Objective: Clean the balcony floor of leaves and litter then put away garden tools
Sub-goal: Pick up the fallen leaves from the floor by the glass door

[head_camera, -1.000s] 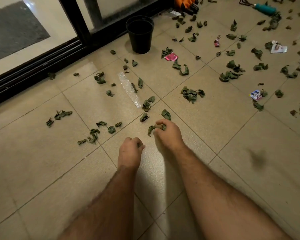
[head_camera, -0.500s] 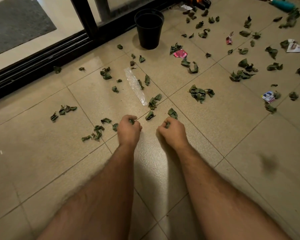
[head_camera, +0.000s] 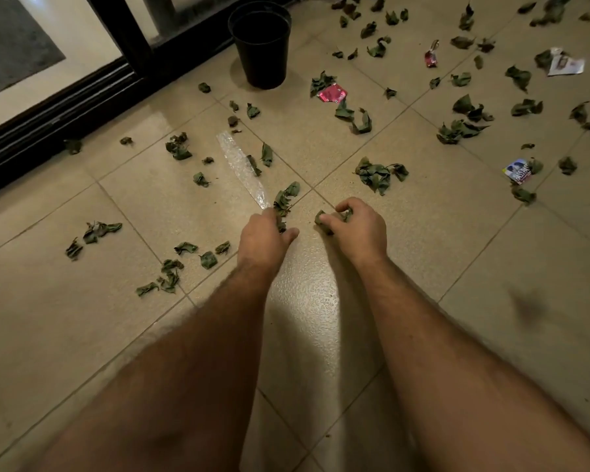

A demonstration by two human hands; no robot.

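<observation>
On tiled floor (head_camera: 491, 267), scattered leaves (head_camera: 378, 173), black pot (head_camera: 261, 49), wrappers (head_camera: 332, 94)

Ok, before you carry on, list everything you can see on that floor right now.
leaves: dozens, dark green and curled, scattered over the tiles, densest at upper right
black pot: one, upright, by the door track at top centre
clear plastic strip: one, transparent, lying flat ahead of the left hand
red wrapper: one, right of the pot
small red wrapper: one, further right
white wrapper: one, upper right
blue and white wrapper: one, right side
door track: black, along upper left
floor tiles: beige
left hand: fingers curled round leaves
right hand: fingers curled round leaves
</observation>
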